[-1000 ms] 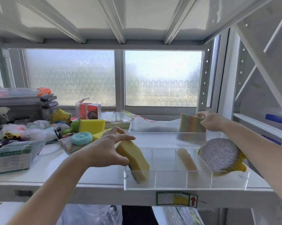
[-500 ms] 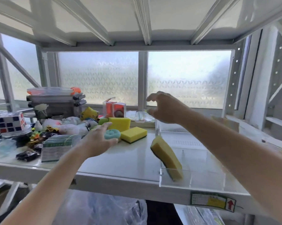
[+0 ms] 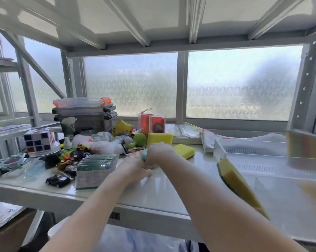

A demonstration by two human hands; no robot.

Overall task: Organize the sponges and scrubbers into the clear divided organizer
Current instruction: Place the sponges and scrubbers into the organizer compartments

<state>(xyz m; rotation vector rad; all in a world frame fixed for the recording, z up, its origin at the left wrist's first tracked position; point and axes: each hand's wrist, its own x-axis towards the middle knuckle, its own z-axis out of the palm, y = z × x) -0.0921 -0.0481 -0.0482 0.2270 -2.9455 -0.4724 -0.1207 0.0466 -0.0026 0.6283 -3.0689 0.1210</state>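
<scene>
The clear divided organizer (image 3: 273, 180) sits at the right of the white shelf. A yellow sponge with a green face (image 3: 239, 184) leans in its left compartment. A striped sponge (image 3: 305, 145) stands in the clear tray behind, blurred. Both hands meet at mid-shelf. My right hand (image 3: 160, 151) is curled over a round teal scrubber (image 3: 144, 154). My left hand (image 3: 134, 167) lies just below it, blurred, so its grip is unclear. Two yellow sponges are behind the hands, one upright (image 3: 159, 139) and one flat (image 3: 184, 150).
Clutter fills the shelf's left: a puzzle cube (image 3: 39, 140), toy cars (image 3: 58, 180), a green packet of pads (image 3: 94, 170), stacked lidded boxes (image 3: 84, 113), plastic bags, a green ball (image 3: 140, 139) and orange cartons (image 3: 151, 122). Bare shelf lies between the hands and the organizer.
My right hand left the striped sponge and swung left to the teal scrubber. My left hand released the leaning yellow sponge and moved to the same spot. The view turned left.
</scene>
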